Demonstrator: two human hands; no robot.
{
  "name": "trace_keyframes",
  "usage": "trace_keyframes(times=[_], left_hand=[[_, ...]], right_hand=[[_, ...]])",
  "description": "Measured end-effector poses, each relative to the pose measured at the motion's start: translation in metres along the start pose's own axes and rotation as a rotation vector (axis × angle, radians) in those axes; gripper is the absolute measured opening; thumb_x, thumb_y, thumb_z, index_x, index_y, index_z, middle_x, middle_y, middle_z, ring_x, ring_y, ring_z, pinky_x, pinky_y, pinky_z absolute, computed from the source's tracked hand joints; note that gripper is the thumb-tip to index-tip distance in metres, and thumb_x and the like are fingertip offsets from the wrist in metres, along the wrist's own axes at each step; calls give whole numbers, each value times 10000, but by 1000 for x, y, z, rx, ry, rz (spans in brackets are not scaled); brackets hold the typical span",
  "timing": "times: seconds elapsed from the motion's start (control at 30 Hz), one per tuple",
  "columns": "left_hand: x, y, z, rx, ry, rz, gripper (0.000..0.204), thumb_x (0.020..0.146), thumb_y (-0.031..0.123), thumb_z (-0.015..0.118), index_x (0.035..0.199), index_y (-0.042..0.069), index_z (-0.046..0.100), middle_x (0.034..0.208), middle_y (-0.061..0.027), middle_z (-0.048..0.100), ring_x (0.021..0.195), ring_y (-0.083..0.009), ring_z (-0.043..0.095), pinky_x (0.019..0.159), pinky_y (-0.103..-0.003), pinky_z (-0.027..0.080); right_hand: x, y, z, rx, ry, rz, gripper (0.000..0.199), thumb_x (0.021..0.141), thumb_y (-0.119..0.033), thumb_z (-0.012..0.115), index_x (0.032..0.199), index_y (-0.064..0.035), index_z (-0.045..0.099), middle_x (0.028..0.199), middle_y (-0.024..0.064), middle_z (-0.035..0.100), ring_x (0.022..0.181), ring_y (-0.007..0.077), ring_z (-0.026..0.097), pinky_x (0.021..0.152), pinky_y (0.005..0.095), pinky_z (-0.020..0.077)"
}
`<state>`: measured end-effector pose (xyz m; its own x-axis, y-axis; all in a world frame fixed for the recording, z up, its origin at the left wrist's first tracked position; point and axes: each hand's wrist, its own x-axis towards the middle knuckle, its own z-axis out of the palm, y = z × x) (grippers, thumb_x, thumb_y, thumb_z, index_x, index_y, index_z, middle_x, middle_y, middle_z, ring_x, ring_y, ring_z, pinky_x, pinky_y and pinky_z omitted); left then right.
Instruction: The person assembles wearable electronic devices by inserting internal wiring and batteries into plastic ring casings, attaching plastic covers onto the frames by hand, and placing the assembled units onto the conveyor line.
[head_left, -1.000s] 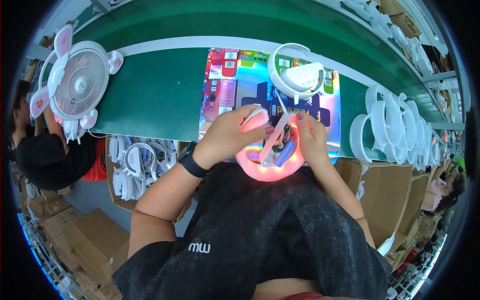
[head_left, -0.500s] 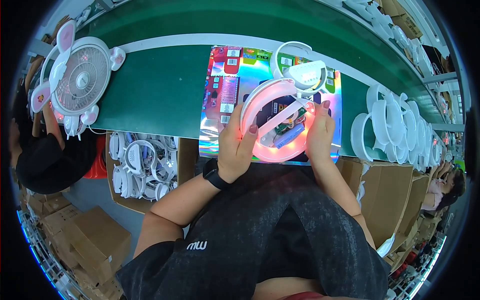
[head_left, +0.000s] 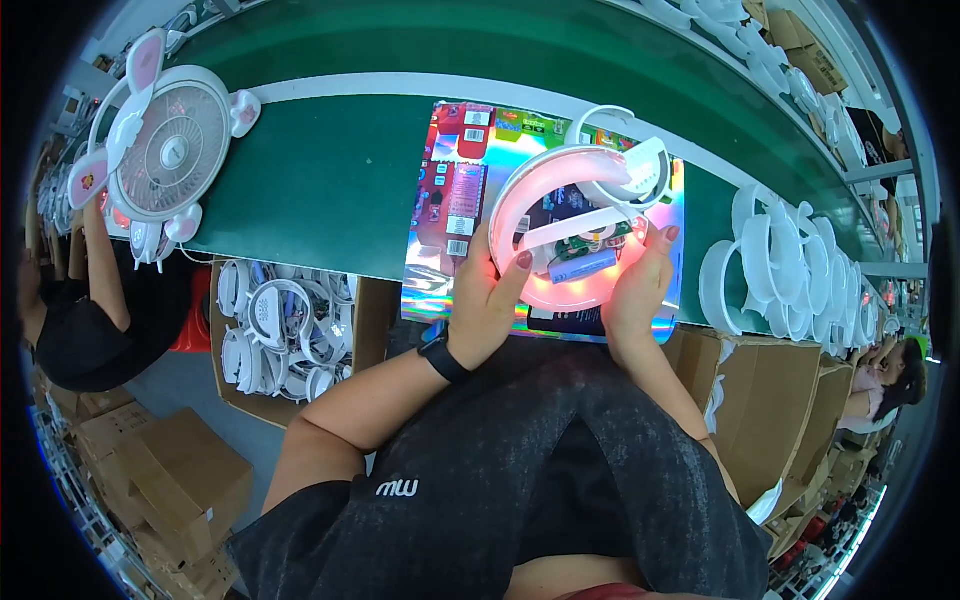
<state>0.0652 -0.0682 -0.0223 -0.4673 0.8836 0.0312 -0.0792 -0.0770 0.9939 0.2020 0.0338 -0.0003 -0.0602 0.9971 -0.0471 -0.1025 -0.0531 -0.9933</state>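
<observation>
My left hand (head_left: 487,305) grips the left side of a white ring-shaped lamp housing (head_left: 512,205), its thumb over the rim. The ring glows pink and red. On the opposite side my right hand (head_left: 638,298) holds it, thumb along the edge. Inside the ring sit a blue cylindrical battery (head_left: 583,266) and a green circuit board (head_left: 578,244), with a white bar crossing above them. A white attached piece (head_left: 645,165) sticks out at the ring's upper right. Beneath everything lies a shiny printed sheet (head_left: 425,275) on the green table (head_left: 330,170).
A white fan with rabbit ears (head_left: 175,150) stands at the left, near a seated person in black (head_left: 90,340). Below the table edge is a cardboard box (head_left: 371,320) of white parts. White curved parts (head_left: 765,250) are lined up at the right, above another open carton (head_left: 765,400).
The glowing ring has shifted slightly right and turned a little, both hands moving with it. Its crossbar lies flatter, and the attached white piece is further right.
</observation>
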Motion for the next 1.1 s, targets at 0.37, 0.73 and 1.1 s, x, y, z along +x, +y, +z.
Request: trace_keyframes(times=[0.37,0.73,1.1], left_hand=[[40,64,-9,617,12,572,660,896,331,684,1378,-46,436,1253,-229,570,1117,-363,588,930,-416,477],[75,75,-14,289,-335,122,360,980,166,566,1285,-24,592,1074,-95,671,962,-133,614,833,-283,489],[56,72,-6,655,-155,527,439,851,338,725,1087,-22,641,930,-168,642,852,-324,636,728,-408,490]], right_hand=[[1,-3,-2,-283,-52,-545,661,1037,-516,337,1157,79,599,1053,161,614,1014,256,591,923,347,441],[8,-21,-11,-540,-193,-822,606,977,-518,502,1153,50,616,999,191,605,890,304,604,775,360,485],[9,-26,-10,-630,-253,-849,492,893,-421,659,1129,10,636,982,170,618,863,322,612,725,378,504]])
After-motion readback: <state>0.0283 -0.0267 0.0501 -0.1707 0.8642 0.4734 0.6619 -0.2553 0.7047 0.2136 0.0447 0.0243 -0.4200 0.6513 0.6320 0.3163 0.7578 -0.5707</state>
